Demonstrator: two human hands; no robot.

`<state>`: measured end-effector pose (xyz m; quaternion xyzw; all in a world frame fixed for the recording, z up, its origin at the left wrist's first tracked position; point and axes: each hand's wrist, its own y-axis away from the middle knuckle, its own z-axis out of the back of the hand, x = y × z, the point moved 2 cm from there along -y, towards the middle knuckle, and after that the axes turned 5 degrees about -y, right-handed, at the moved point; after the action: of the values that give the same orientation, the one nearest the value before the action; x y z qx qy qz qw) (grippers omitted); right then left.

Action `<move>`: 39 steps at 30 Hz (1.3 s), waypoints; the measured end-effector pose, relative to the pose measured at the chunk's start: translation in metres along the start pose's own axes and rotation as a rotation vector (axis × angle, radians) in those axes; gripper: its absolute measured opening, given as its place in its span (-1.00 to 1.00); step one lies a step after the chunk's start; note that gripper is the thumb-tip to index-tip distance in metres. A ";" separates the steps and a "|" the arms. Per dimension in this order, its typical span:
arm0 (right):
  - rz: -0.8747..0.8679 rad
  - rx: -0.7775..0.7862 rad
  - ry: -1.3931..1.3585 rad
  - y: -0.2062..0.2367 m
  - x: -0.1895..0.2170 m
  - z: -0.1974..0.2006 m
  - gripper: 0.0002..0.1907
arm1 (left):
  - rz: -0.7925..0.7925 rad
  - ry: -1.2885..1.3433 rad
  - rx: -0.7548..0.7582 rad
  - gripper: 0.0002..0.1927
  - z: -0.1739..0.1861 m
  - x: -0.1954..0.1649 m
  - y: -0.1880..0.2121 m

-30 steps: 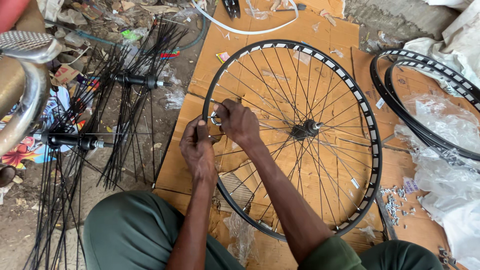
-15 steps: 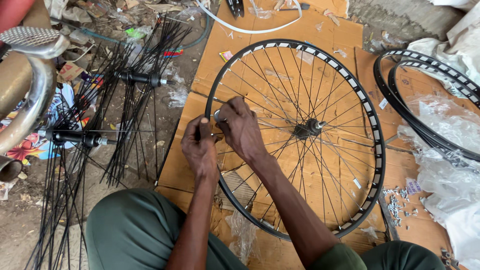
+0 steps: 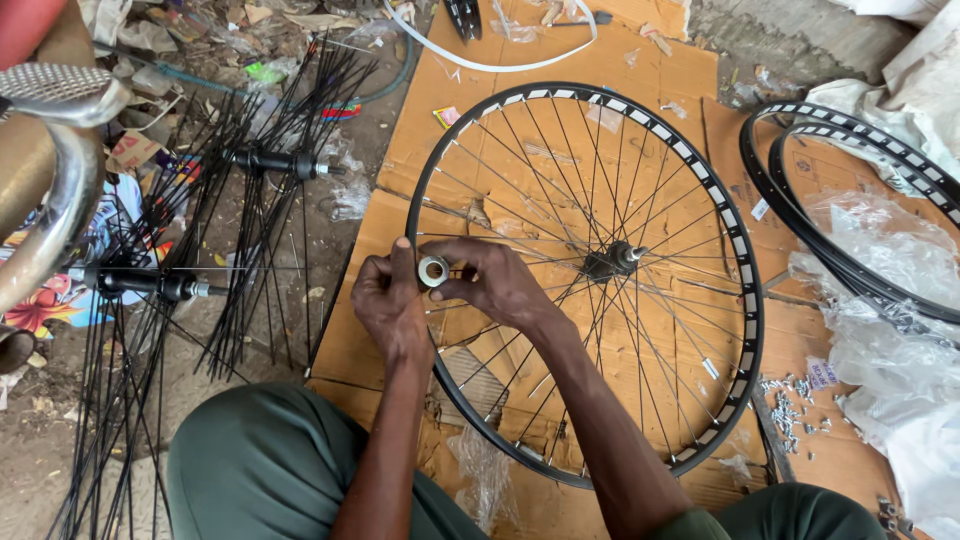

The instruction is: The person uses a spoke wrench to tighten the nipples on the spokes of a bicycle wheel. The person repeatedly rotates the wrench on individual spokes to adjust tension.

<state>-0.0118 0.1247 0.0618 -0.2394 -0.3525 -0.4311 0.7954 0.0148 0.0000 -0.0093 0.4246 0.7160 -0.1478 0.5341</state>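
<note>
A small metal ring (image 3: 433, 270) is being pinched by fingers of both the left hand (image 3: 390, 305) and right hand (image 3: 495, 285), over the wheel rim (image 3: 745, 300); loose spokes (image 3: 215, 260) are being kept alongside.

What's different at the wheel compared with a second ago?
Both hands slid slightly down the rim. The left hand and right hand now show a small metal ring tool between their fingers, hidden earlier. The wheel, hub and cardboard stayed put.
</note>
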 end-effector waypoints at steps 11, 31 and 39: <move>0.175 -0.094 -0.224 0.007 -0.022 -0.012 -0.76 | -0.004 -0.148 -0.029 -0.52 0.004 0.000 0.000; -0.238 -0.051 0.105 -0.001 -0.011 -0.019 -0.70 | -0.054 0.000 0.009 -0.51 0.002 0.001 0.001; 0.089 -0.009 -0.378 0.005 -0.012 -0.004 -0.67 | -0.013 -0.125 -0.028 -0.51 0.002 -0.003 0.002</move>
<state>-0.0108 0.1311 0.0499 -0.3349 -0.4829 -0.3444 0.7321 0.0179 -0.0017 -0.0073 0.4022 0.6859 -0.1676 0.5828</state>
